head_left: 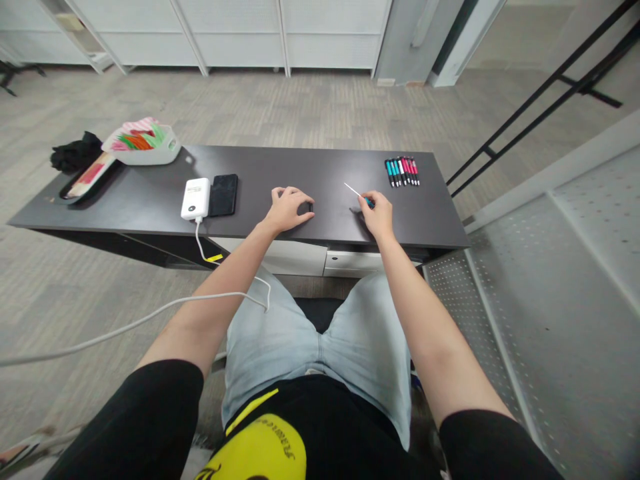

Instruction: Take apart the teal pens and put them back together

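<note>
A dark grey tabletop (280,167) is stretching across the view in front of a seated person in light blue jeans (270,333), with white drawer fronts (295,257) showing beneath its near edge. Grey striped carpet (240,107) is covering the floor, white panels (240,33) are lining the far side, and a perforated grey panel (565,280) is standing at the right. Above the tabletop's right half, the person's right hand (379,215) is pinching a teal piece (370,203) between thumb and fingers; a thin white rod (352,189) is sticking out from the fingertips, its long axis running diagonally and its free end pointing away from the person and to the left. How rod and piece are joining is hidden by the fingers. Near the middle of the tabletop, the left hand (289,210) is curving, its thumb and forefinger closing on a small black piece (311,207) that is facing the other hand. Beyond the right hand, a row of pens (402,171) is lying side by side, running front to back, teal at left and red at right. Farther left, a white power bank (195,199) with a cable plugged in is lying beside a black phone (223,195). At the far left, a white basket (153,157) is holding green, orange and pink items, and beside it a black tray (93,193) is carrying a pink-and-white packet (91,175), near a bundle of black cloth (75,155).
</note>
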Demonstrator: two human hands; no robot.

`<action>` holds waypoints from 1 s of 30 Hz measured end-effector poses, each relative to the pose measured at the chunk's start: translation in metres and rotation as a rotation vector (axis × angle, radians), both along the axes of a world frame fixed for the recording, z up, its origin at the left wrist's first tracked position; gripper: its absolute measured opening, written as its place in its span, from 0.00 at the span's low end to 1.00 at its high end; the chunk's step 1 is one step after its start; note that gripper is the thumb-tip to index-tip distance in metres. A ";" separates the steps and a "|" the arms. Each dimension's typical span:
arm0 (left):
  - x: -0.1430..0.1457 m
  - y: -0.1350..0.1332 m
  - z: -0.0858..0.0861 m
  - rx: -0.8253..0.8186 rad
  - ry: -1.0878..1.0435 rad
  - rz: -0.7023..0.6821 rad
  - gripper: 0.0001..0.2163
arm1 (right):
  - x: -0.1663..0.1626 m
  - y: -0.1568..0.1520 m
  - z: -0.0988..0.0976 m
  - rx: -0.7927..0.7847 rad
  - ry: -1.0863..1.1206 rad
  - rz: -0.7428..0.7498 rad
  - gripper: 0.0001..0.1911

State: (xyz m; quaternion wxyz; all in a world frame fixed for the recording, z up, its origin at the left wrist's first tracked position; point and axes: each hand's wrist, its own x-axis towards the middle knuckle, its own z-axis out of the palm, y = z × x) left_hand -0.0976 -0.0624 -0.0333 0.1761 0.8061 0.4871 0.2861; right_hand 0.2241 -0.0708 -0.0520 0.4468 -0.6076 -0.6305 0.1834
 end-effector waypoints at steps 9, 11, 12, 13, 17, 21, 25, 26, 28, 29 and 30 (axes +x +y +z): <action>-0.004 0.001 0.001 -0.015 0.052 0.059 0.24 | -0.001 0.002 -0.002 -0.001 0.044 -0.006 0.05; 0.009 -0.007 0.004 0.036 0.071 0.058 0.26 | -0.001 0.004 -0.003 0.011 0.065 -0.010 0.05; 0.019 -0.011 0.005 0.059 0.084 0.052 0.26 | 0.000 0.004 -0.004 0.019 0.077 -0.015 0.06; 0.031 -0.015 0.006 0.074 0.098 0.045 0.24 | 0.000 0.005 -0.004 0.027 0.088 -0.020 0.06; 0.094 -0.023 0.005 0.035 0.093 0.095 0.17 | 0.003 0.006 -0.007 0.048 0.112 -0.032 0.09; 0.140 -0.021 0.000 -0.007 0.078 0.137 0.10 | 0.003 0.005 -0.007 0.055 0.131 -0.048 0.11; 0.150 -0.016 -0.004 0.005 0.063 0.093 0.03 | 0.002 0.003 -0.005 0.047 0.151 -0.043 0.10; 0.148 -0.014 -0.004 0.007 0.061 0.081 0.04 | 0.001 0.003 -0.005 0.047 0.158 -0.035 0.10; 0.136 -0.008 -0.004 0.010 0.044 0.058 0.05 | 0.001 0.003 -0.004 0.039 0.167 -0.024 0.09; 0.128 -0.004 -0.004 0.013 0.025 0.050 0.05 | 0.001 0.003 -0.004 0.030 0.168 -0.022 0.09; 0.118 0.000 -0.004 0.019 -0.002 0.051 0.05 | 0.000 0.003 -0.004 0.022 0.166 -0.023 0.09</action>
